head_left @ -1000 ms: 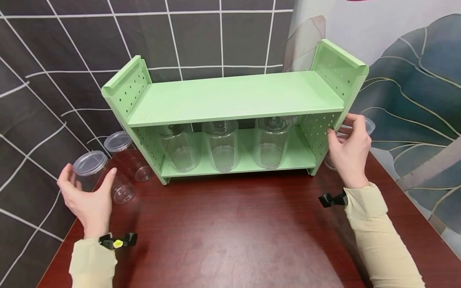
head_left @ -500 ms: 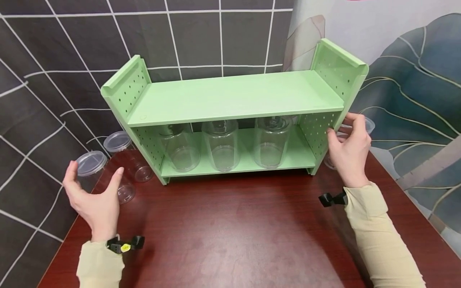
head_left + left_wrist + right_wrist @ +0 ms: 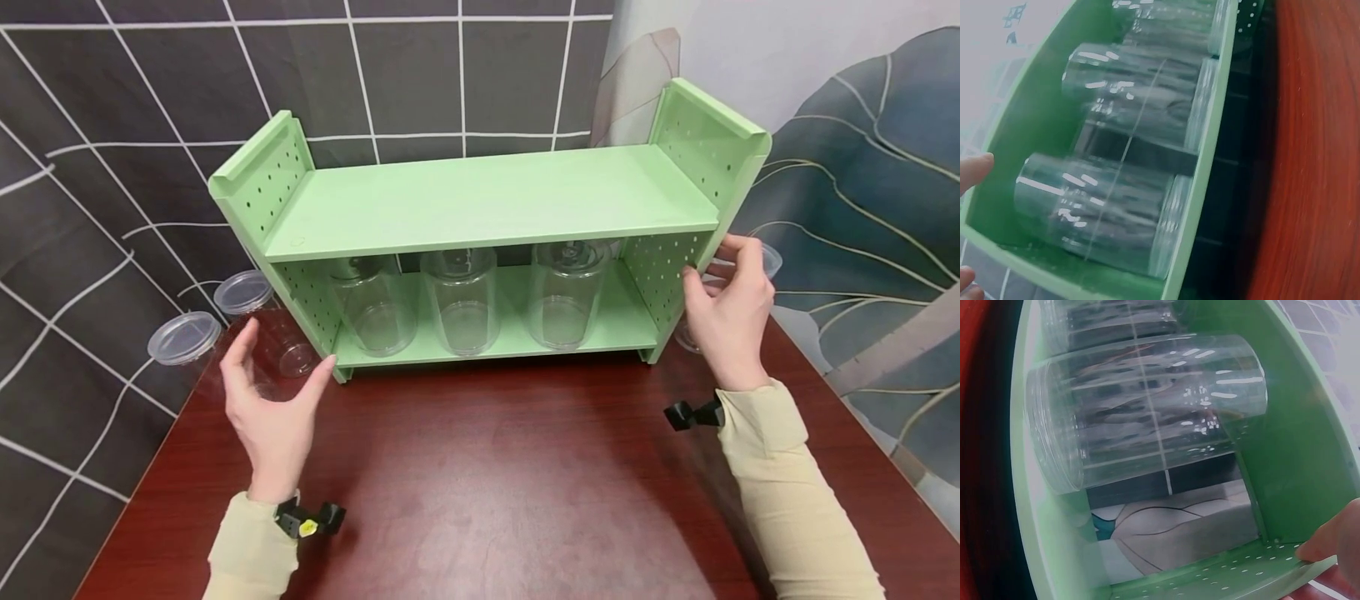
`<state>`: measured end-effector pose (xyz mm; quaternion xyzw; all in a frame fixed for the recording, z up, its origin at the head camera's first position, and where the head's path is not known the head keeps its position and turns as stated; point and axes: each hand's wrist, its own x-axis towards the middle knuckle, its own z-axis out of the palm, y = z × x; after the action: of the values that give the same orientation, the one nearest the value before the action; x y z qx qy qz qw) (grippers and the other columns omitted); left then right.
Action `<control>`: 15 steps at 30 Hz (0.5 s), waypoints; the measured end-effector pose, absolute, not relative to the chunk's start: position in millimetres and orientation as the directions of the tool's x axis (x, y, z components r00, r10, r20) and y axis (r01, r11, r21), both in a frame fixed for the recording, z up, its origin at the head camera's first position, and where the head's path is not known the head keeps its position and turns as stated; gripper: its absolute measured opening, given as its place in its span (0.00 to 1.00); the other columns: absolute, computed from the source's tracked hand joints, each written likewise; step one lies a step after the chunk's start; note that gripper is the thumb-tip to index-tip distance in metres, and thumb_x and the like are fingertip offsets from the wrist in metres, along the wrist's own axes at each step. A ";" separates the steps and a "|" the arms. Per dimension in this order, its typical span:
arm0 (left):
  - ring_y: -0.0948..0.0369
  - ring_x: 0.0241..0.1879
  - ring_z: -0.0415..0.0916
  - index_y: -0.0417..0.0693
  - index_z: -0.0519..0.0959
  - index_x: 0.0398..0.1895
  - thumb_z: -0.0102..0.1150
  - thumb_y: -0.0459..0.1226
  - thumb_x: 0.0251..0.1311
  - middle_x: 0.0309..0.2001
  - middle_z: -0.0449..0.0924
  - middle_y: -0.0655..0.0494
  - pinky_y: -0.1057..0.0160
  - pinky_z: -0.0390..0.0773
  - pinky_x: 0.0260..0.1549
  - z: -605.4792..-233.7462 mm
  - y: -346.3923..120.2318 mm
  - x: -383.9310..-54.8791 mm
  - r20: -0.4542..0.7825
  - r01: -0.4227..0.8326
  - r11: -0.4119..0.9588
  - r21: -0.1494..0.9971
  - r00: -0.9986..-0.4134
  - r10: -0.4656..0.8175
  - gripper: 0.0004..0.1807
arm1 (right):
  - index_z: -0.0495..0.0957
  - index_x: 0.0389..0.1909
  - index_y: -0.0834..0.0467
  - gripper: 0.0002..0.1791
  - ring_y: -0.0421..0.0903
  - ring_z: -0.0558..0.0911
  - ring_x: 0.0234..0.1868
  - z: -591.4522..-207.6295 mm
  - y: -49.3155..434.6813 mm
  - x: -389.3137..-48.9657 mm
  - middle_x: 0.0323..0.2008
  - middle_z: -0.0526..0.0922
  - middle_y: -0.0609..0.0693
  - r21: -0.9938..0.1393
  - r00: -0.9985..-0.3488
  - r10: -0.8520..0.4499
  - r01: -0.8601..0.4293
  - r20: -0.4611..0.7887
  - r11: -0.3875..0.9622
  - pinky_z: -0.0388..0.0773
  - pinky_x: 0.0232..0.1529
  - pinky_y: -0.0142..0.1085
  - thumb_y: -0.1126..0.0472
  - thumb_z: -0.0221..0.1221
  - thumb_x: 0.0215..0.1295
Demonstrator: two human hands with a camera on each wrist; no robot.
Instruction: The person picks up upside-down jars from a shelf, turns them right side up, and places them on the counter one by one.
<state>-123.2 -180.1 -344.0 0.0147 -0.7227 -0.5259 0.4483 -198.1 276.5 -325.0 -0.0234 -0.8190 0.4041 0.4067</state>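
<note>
A light green two-tier rack [image 3: 480,204] with perforated side panels stands on the table. My right hand [image 3: 727,312] holds its right side panel, thumb at the front edge and fingers round the outside; the right wrist view shows the thumb [image 3: 1329,540] against the panel. My left hand [image 3: 270,417] is near the rack's left panel, thumb and fingers spread apart, holding nothing. On the lower tier stand three clear jars, the left jar [image 3: 373,321], the middle jar [image 3: 460,308] and the right jar [image 3: 566,300]. The left wrist view shows clear jars [image 3: 1104,212] inside the rack.
Left of the rack stand two clear lidded jars, a nearer jar [image 3: 183,337] and a farther jar [image 3: 243,292]. Another clear jar [image 3: 770,260] is partly hidden behind my right hand. A dark tiled wall [image 3: 405,83] rises behind the reddish-brown table [image 3: 487,483].
My left hand has moved right, away from the nearer lidded jar and towards the rack's left panel. My right hand has kept its hold on the rack, which stays in place.
</note>
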 end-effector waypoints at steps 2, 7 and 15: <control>0.59 0.66 0.69 0.34 0.71 0.67 0.78 0.22 0.42 0.65 0.74 0.46 0.61 0.64 0.68 -345.6 -176.4 -124.3 0.634 0.454 0.447 0.770 -0.617 -0.466 0.43 | 0.74 0.60 0.58 0.20 0.37 0.83 0.43 -325.1 276.1 -197.9 0.51 0.83 0.52 -0.682 -0.669 0.368 -0.290 0.646 0.672 0.80 0.42 0.22 0.64 0.62 0.67; 0.55 0.68 0.67 0.33 0.69 0.67 0.79 0.22 0.42 0.66 0.72 0.42 0.60 0.63 0.69 -357.3 -171.9 -133.4 0.634 0.468 0.441 0.766 -0.665 -0.394 0.45 | 0.74 0.59 0.58 0.20 0.35 0.83 0.42 -325.3 275.4 -197.4 0.51 0.84 0.52 -0.686 -0.667 0.372 -0.291 0.645 0.667 0.80 0.42 0.21 0.64 0.62 0.67; 0.58 0.71 0.62 0.46 0.63 0.74 0.84 0.38 0.45 0.72 0.67 0.52 0.62 0.61 0.70 -393.9 -169.3 -157.0 0.492 0.347 0.439 0.829 -0.826 -0.275 0.52 | 0.75 0.60 0.57 0.21 0.35 0.83 0.42 -325.4 276.1 -198.2 0.51 0.84 0.51 -0.680 -0.663 0.369 -0.295 0.651 0.671 0.81 0.43 0.23 0.64 0.63 0.67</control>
<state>-157.0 -169.3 -393.9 -0.0228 -0.7956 -0.5292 0.2941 -198.2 276.1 -325.4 -0.0226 -0.8169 0.4051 0.4100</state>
